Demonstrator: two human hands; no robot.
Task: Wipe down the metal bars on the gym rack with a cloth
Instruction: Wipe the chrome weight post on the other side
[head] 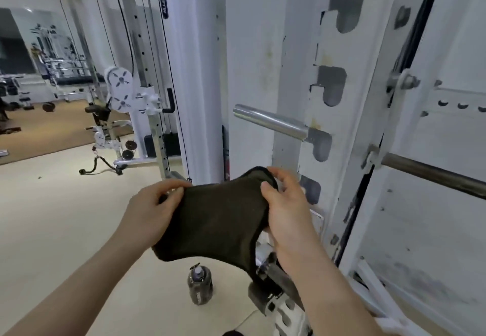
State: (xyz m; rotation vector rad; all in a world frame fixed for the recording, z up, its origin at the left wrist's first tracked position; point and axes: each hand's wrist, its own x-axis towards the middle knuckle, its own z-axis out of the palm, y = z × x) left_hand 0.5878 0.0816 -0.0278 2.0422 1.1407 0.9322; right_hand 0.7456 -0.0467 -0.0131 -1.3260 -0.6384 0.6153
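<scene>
Dark cloth being held taut between both hands in front of the white gym rack. The left hand is pinching the cloth's left edge, thumb on top and fingers curled beneath. The right hand is gripping the right edge, thumb pressing the upper face and fingers wrapping behind. The cloth is hanging clear of the rack, below a chrome peg that is projecting left from the slotted upright. A darker steel bar is running rightward across the rack. A dark water bottle is standing upright on the pale floor, beneath the cloth and near the rack's base. A white cable machine and a wall mirror are occupying the far left of the room.
</scene>
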